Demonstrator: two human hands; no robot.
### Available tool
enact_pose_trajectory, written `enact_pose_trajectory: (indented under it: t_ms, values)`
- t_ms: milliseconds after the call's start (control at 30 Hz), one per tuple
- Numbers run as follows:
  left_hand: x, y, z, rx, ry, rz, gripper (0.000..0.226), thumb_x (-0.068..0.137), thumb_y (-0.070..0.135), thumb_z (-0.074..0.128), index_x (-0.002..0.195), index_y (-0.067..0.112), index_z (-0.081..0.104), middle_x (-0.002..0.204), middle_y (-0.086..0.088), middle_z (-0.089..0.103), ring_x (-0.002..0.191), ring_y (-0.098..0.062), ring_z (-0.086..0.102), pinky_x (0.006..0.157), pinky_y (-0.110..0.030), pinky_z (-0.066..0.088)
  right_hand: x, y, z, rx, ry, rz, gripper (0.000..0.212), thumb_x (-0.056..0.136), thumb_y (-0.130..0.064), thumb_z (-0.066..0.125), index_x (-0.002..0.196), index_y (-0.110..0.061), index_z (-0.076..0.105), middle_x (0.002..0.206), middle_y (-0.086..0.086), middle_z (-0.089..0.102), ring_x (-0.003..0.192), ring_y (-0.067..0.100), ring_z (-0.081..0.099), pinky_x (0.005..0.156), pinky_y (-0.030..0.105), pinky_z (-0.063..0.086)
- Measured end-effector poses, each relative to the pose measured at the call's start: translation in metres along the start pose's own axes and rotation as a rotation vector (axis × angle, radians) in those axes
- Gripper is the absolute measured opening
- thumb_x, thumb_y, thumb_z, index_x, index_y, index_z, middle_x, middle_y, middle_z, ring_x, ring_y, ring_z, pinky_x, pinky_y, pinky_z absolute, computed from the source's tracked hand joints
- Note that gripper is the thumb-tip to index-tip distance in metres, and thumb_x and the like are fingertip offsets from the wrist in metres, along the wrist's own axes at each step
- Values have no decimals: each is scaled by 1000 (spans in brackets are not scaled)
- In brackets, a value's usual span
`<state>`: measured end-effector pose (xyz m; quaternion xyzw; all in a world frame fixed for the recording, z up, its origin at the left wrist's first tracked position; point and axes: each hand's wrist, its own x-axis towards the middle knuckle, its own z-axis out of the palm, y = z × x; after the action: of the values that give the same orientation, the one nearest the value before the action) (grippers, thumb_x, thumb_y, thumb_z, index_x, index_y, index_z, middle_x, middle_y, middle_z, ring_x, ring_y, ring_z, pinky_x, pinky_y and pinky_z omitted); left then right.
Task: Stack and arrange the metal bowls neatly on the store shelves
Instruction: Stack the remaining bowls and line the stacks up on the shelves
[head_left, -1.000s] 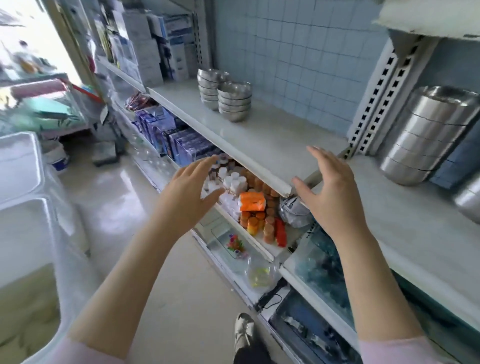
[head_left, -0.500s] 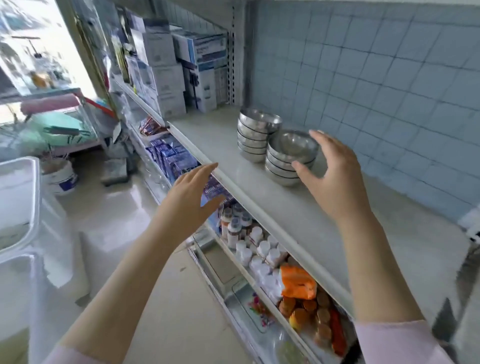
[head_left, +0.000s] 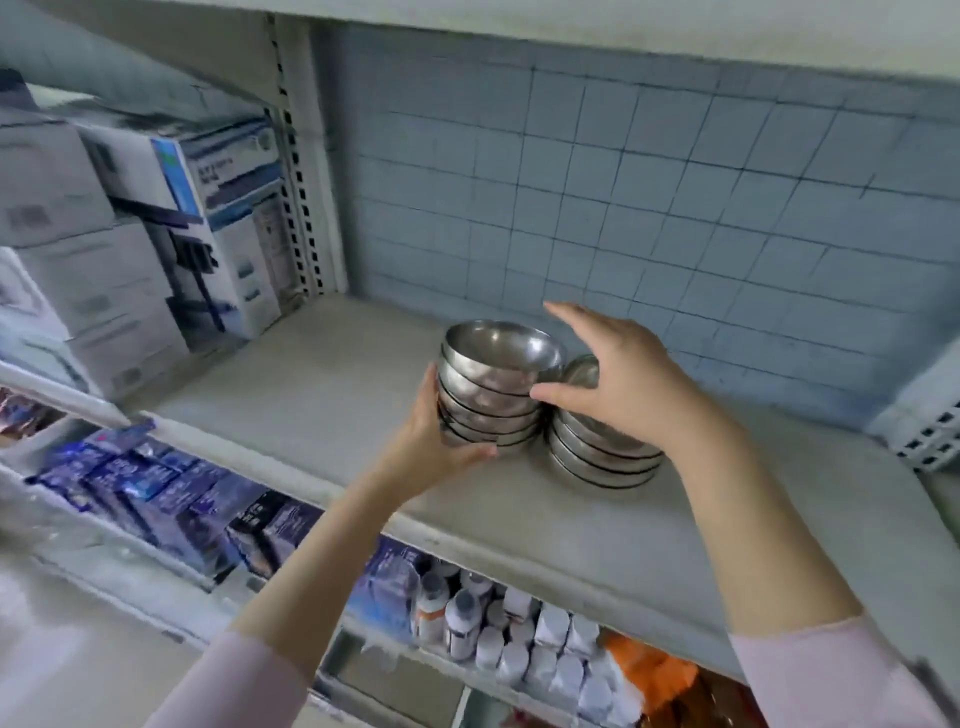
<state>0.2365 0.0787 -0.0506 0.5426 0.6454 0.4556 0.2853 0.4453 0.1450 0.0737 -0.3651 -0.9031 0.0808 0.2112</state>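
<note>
Moved since earlier: both hands have come in from mid-air to the bowls. Half a second ago my left hand (head_left: 441, 436) hung out over the aisle, and now it is on the left stack of bowls (head_left: 493, 384). My view has also swung closer to the shelf (head_left: 311, 395).
Left hand: wrapped round the near left side of the left stack, with the thumb along its lower edge and the fingers curled up against the bowl walls.
Right hand (head_left: 623, 379): spread, fingers straight and apart, over the right stack of bowls (head_left: 602, 462). Its thumb tip touches the right side of the left stack, and I see it clasp nothing.
Left stack: about five steel bowls nested mouths up. I cannot tell whether its base sits on the shelf or is just off it.
Right stack: nested the same way and resting on the shelf just beside the left stack. Its top is hidden under my right hand.
Shelf: pale, with both stacks near its middle in front of the tiled wall (head_left: 675, 208).
Left end: white and blue cartons (head_left: 156, 234) piled well apart from the bowls, past a slotted upright (head_left: 296, 171).
Lower shelf (head_left: 519, 525): blue boxes (head_left: 156, 493), white bottles (head_left: 519, 639) and an orange packet (head_left: 649, 670).
Sleeves: pale pink sleeves (head_left: 234, 686) on both forearms.
</note>
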Motion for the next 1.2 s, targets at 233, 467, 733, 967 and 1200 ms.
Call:
enact_pose_trajectory:
  t_ms: [233,467,733,967,1200]
  values:
    - [34,-30,-29,-196,-278,150,106,57,17,94,141,22,31,133,1,58,119,2,55,103,-20,43,8,-28,22,-65,-58,292,96,64,-74,67,147,-39,34,150,-5,46,132,8,29,118,40,13]
    - [32,-56,-63,-207,-375,218,100,47,56,92,124,72,30,128,27,58,122,-3,56,102,-32,48,-6,-73,52,202,33,372,110,53,-80,66,149,-46,23,162,-20,10,146,-2,15,115,24,19]
    - [23,-55,-77,-224,-473,217,121,59,54,88,151,36,10,149,3,42,135,-13,45,111,-47,38,-21,-90,95,553,192,602,134,48,-72,81,153,-40,5,159,-9,29,142,7,34,117,41,31]
    - [18,-46,-79,-281,-472,224,107,67,47,83,150,19,20,145,1,46,134,-14,45,114,-47,34,-20,-85,94,504,181,586,136,43,-75,81,153,-41,9,158,-11,29,142,8,32,117,41,31]
    - [15,-41,-80,-265,-478,236,96,73,30,80,148,20,21,142,5,47,132,-10,47,114,-40,35,-19,-79,99,625,228,557,129,42,-75,83,149,-43,19,152,-14,37,135,3,41,112,40,38]
